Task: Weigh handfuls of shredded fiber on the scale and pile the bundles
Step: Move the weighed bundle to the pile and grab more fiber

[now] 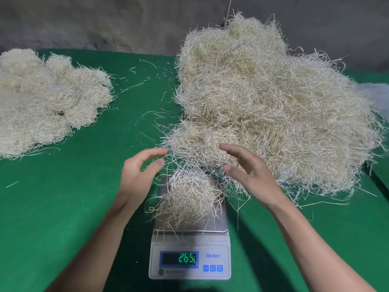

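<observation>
Green table (84, 197) carries a large loose fiber heap (263, 102) at right and a pile of bundles (42, 98) at far left. Scale (189, 258) at near centre, display lit. One handful (191, 197) rests on its pan. Left hand (139, 173) and right hand (252, 171) flank it above, fingers spread, holding nothing.

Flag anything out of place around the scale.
Strands of the big fiber heap spill onto the back edge of the scale, beside the handful being weighed, which may skew the reading. Loose strands also litter the green table.
</observation>
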Motion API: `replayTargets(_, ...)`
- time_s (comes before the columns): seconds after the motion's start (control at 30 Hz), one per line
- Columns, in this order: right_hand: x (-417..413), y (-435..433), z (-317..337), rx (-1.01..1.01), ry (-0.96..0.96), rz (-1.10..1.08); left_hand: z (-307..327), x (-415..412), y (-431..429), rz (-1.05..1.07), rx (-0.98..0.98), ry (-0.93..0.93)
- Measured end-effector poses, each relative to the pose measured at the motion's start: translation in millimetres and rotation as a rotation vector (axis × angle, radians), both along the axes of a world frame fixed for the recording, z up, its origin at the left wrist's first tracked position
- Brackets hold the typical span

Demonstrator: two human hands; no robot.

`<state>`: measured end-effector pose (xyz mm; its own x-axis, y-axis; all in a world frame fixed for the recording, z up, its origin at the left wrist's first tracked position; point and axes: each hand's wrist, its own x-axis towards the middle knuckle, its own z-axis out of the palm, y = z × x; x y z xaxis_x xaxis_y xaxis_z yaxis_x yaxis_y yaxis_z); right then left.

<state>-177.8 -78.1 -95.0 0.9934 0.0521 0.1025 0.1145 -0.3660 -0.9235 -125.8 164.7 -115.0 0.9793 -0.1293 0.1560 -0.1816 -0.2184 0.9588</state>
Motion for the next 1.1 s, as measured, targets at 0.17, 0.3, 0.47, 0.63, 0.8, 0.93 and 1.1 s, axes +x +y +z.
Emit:
replayTargets(0.17, 1, 1, -1, 0.023, -0.021, -0.048, 9, -3, -1, 0.189, -0.048, -0.077)
replayTargets(0.3, 0, 0, -1, 0.039, -0.062, -0.094, 13, -3, 1, 0.313, 0.339, -0.316)
replayTargets(0.47, 0, 4, -1, -0.032, -0.068, -0.085, 13, -8, -2, 0.247, 0.408, -0.305)
replayTargets(0.63, 0, 5, 0, -0.021, -0.061, -0.074, 13, -9, -1, 0.235, 0.352, -0.237)
replayTargets(0.8, 2, 4, 0, -0.023, -0.068, -0.062, 13, -8, -3, 0.233, 0.329, -0.208)
replayTargets(0.93, 6, -3, -4, -0.155, 0.028, -0.017, 13, -6, -5, 0.241, 0.315, -0.184)
replayTargets(1.1, 16, -21, 6, -0.159, 0.196, 0.084, 24, 7, -24, 0.187, 0.376, -0.156)
